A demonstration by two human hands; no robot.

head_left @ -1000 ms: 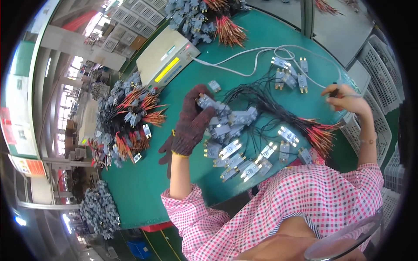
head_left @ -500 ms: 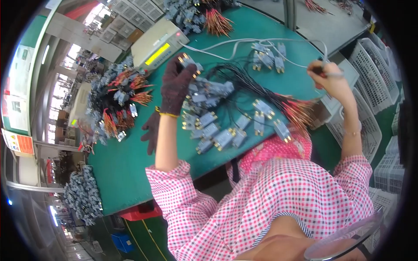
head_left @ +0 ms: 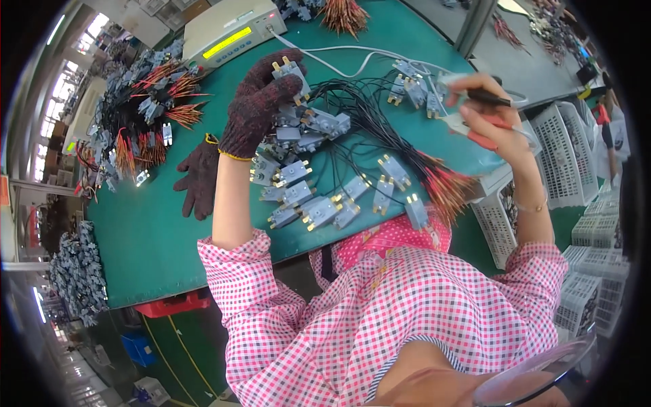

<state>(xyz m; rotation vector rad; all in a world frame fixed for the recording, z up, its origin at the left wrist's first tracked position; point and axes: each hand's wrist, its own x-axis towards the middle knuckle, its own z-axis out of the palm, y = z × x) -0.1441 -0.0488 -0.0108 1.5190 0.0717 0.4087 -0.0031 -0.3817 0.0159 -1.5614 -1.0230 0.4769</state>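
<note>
My left hand [head_left: 261,105], in a dark knitted glove, grips a small grey plastic component [head_left: 291,76] with brass tabs. Black wires lie close by it. Above the table's right side, my bare right hand [head_left: 491,119] is closed on a pair of red and black test probes [head_left: 489,98]; their tips are blurred. Below the gloved hand lies a cluster of grey components [head_left: 312,129] on black wires, whose red and copper ends [head_left: 444,186] are bunched at the right. Several more grey components [head_left: 322,211] are spread along the near table edge.
A beige meter [head_left: 230,34] with a lit yellow display stands at the back, its white cable [head_left: 352,49] running right. A spare dark glove [head_left: 198,178] lies left of my forearm. Heaps of wired components [head_left: 135,115] sit far left. White plastic baskets [head_left: 563,156] stand at the right.
The view has shifted, so the table appears farther left. My right hand has lowered slightly, and the red and black probes show more plainly. My left hand keeps the grey component.
</note>
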